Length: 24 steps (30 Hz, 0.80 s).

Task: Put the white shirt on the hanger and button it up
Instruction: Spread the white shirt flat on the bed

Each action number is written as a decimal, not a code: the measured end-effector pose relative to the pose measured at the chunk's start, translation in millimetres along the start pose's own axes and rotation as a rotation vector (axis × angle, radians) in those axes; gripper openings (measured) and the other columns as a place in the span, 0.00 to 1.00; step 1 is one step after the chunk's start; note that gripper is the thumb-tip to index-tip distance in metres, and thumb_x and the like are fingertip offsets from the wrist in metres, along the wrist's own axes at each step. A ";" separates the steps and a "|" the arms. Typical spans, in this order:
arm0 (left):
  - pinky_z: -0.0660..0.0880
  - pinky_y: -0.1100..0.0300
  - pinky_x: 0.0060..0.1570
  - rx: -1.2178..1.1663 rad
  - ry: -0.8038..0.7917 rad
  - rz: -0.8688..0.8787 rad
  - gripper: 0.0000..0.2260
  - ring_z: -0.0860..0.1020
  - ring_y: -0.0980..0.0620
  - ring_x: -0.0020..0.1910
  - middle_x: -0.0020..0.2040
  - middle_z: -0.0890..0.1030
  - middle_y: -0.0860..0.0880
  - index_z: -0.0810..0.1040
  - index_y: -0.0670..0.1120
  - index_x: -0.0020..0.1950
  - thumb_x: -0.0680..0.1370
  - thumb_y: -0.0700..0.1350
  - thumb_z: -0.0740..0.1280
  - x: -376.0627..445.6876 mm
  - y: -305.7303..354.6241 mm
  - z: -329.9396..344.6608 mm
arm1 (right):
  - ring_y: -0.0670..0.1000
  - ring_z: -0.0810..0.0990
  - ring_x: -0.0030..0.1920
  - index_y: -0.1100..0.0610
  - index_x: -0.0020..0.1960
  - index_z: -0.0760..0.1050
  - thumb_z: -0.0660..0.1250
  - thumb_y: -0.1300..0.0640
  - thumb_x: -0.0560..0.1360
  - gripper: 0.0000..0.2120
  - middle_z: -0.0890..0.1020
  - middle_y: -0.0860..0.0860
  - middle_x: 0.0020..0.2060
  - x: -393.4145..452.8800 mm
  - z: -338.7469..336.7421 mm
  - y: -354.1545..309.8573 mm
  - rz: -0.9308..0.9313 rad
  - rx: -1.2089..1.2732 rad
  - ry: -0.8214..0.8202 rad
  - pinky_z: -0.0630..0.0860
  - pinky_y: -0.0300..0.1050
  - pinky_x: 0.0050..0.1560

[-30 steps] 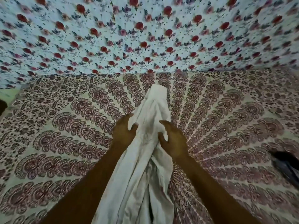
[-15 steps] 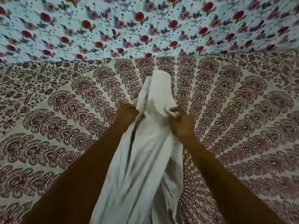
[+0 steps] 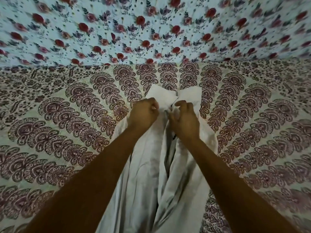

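Shirt (image 3: 148, 174) lies lengthwise on the patterned bedspread (image 3: 50, 132), collar end away from the camera, its two front edges drawn together near the top. Left hand (image 3: 143, 113) is fisted on the left edge; right hand (image 3: 183, 118) pinches the right edge, fingers curled. A small dark bit shows in the opening; whether it is the hanger, cannot tell. Judged: buttoning at the collar is just starting, lower front unfastened.
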State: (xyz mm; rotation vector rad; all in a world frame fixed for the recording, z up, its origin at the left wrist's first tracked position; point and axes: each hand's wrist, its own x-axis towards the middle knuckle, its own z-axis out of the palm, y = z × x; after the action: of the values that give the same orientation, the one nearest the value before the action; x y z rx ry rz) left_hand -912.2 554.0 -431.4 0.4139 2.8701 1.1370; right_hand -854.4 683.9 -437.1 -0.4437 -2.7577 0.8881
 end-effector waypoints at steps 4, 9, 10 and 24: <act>0.74 0.52 0.55 0.054 -0.174 -0.126 0.16 0.77 0.41 0.56 0.55 0.79 0.40 0.77 0.45 0.58 0.71 0.43 0.68 15.1 0.9 33.1 | 0.64 0.72 0.60 0.63 0.62 0.63 0.67 0.43 0.71 0.30 0.68 0.63 0.61 16.1 27.0 6.0 0.301 -0.151 -0.128 0.73 0.53 0.54; 0.68 0.46 0.61 0.313 -0.223 -0.161 0.30 0.68 0.37 0.63 0.62 0.70 0.38 0.71 0.49 0.65 0.68 0.62 0.70 22.5 -3.5 58.6 | 0.62 0.76 0.56 0.58 0.65 0.65 0.65 0.61 0.72 0.22 0.77 0.61 0.56 25.4 13.1 27.6 0.308 -0.037 -0.137 0.71 0.47 0.47; 0.67 0.45 0.60 0.352 -0.217 -0.196 0.29 0.67 0.37 0.63 0.62 0.69 0.39 0.71 0.49 0.64 0.68 0.61 0.70 23.3 0.7 61.7 | 0.62 0.77 0.55 0.59 0.64 0.67 0.63 0.65 0.72 0.21 0.79 0.61 0.54 26.8 10.1 30.7 0.328 0.029 -0.108 0.69 0.45 0.44; 0.68 0.51 0.51 -0.907 0.152 -0.611 0.08 0.71 0.47 0.48 0.52 0.73 0.39 0.71 0.46 0.53 0.80 0.43 0.54 -30.5 86.1 -58.4 | 0.50 0.73 0.38 0.55 0.47 0.73 0.65 0.36 0.70 0.22 0.74 0.49 0.38 -30.3 -136.7 -20.1 0.344 0.493 -0.031 0.65 0.41 0.35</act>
State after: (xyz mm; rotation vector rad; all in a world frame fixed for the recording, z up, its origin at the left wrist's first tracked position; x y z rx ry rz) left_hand -869.6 567.3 -332.5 -0.5480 1.9620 2.0995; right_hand -791.2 730.7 -319.5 -0.8183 -2.3944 1.6083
